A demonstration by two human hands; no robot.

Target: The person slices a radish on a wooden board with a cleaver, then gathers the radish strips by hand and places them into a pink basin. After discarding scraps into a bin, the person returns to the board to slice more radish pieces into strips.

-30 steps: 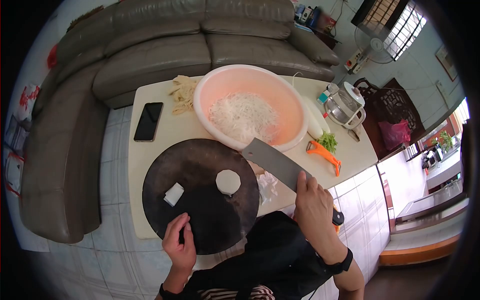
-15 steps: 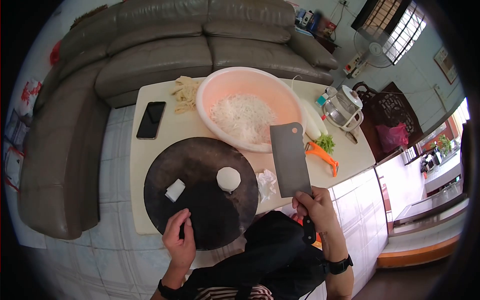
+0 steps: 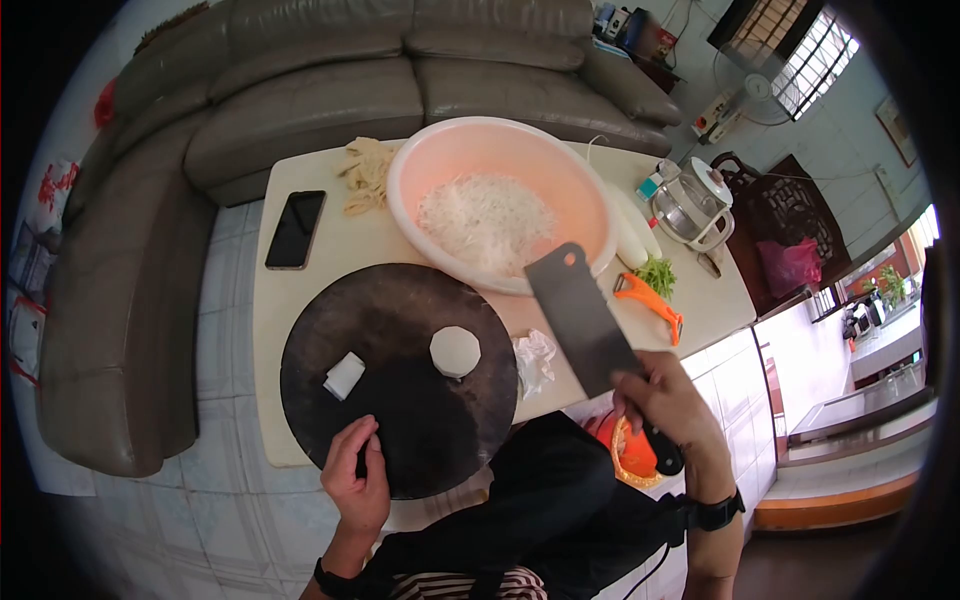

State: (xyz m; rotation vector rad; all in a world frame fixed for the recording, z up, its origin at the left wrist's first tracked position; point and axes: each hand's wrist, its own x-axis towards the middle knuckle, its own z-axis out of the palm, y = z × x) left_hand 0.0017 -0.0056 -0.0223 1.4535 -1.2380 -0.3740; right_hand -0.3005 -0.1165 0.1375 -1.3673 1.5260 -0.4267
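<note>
My right hand (image 3: 672, 402) grips the black handle of a cleaver (image 3: 582, 322), whose broad grey blade points up and left beside the pink basin (image 3: 600, 262). At the near edge of a round dark chopping board (image 3: 400, 300), my left hand (image 3: 358, 475) rests with loosely bent fingers and nothing in it. Two pieces of white radish lie on the board: a small flat-sided block (image 3: 344, 377) at the left and a rounded chunk (image 3: 455, 352) at the right. White shreds (image 3: 485, 218) are heaped inside the basin.
On the cream table (image 3: 262, 300) are a phone (image 3: 296, 230), a beige cloth-like heap (image 3: 367, 175), crumpled white plastic (image 3: 535, 358), an orange peeler (image 3: 652, 303), a long white radish (image 3: 632, 230) and a glass kettle (image 3: 692, 205). An orange-red lined bin (image 3: 632, 455) stands below my right hand.
My right hand has moved right and slightly up, tilting the cleaver further to the left and uncovering the bin. My left hand stays about where it was.
</note>
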